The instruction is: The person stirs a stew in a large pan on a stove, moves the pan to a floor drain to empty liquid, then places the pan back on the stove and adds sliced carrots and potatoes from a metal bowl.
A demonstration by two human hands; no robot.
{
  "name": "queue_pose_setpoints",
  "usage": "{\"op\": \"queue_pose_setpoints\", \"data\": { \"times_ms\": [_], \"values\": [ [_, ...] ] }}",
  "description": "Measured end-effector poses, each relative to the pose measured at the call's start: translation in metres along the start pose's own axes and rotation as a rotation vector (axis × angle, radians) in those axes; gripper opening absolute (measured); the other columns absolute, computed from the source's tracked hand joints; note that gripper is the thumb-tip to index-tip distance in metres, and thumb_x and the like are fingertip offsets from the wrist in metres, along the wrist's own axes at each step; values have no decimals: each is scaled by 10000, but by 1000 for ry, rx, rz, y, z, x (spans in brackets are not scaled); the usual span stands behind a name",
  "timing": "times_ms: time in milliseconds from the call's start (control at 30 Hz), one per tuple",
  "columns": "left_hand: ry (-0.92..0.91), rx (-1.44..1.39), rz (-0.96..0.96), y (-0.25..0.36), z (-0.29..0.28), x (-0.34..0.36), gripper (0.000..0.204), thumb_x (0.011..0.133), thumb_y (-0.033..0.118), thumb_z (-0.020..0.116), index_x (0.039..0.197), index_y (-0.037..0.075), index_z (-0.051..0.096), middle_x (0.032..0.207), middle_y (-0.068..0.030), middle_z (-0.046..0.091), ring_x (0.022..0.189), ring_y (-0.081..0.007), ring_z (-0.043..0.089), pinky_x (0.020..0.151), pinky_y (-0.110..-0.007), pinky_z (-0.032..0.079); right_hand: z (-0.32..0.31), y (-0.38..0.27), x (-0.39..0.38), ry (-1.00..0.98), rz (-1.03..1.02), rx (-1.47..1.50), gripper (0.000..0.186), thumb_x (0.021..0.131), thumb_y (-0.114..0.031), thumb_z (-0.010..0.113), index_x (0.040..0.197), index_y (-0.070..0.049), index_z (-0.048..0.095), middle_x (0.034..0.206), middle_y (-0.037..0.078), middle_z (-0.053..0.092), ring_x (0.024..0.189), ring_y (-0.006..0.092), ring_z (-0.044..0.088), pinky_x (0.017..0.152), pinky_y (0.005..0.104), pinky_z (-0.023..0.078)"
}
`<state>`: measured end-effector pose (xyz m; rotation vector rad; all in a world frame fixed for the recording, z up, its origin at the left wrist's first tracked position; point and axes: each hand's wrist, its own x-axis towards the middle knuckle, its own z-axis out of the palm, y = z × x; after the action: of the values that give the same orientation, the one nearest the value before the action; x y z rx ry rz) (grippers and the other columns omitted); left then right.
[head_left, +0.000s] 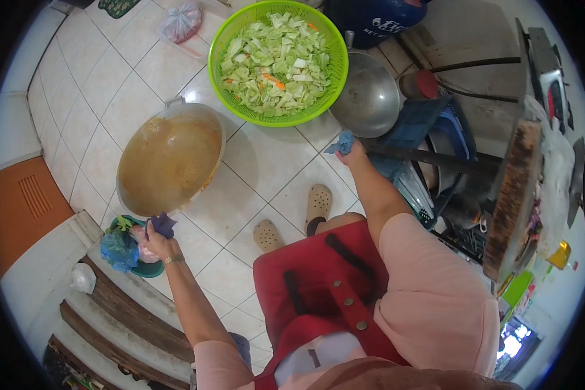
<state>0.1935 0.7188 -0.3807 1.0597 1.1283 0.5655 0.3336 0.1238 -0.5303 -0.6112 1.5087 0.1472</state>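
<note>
My left hand (pixel 158 242) grips a purple cloth (pixel 163 225) just below the rim of a large metal pan (pixel 141 146) with brown liquid inside, over a small teal tub holding bagged greens (pixel 117 250). My right hand (pixel 353 155) is closed on a blue cloth (pixel 343 140), apart from that pan, below a bright green colander (pixel 218 75) heaped with chopped cabbage and bits of carrot. An empty steel wok (pixel 367 94) sits right of the colander, just above my right hand.
Steps (pixel 120 296) and an orange panel (pixel 32 201) line the left. A dark gas cylinder (pixel 377 16), blue plastic items (pixel 429 123) and a worn wooden board (pixel 513 201) crowd the right. A bagged red item (pixel 181 23) lies at the top on the tiles (pixel 266 169).
</note>
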Motion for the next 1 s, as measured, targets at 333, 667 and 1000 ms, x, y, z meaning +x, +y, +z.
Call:
{"op": "queue_pose_setpoints", "data": {
  "times_ms": [333,667,1000],
  "values": [
    [-12,94,-126,-83,-35,35,182,900,89,567,1032,-3,481,899,-157,640,738,-300,672,570,-378,561,33,-12,92,-159,-66,132,351,963,-374,372,1181,-144,523,1210,81,531,1069,282,495,841,477,470],
    [-170,199,-226,-138,28,87,139,883,25,555,1000,-34,509,920,-170,655,762,-292,675,605,-370,567,53,-79,95,-6,-302,222,335,908,-287,462,1169,-79,494,1154,137,556,1021,305,539,808,454,501],
    [-307,325,-366,-163,32,30,124,873,4,560,986,-34,524,927,-165,649,776,-261,665,585,-324,551,67,-151,-77,563,-995,-370,540,741,-91,659,1168,116,401,1165,275,540,1014,368,595,855,436,485]
  ]
}}
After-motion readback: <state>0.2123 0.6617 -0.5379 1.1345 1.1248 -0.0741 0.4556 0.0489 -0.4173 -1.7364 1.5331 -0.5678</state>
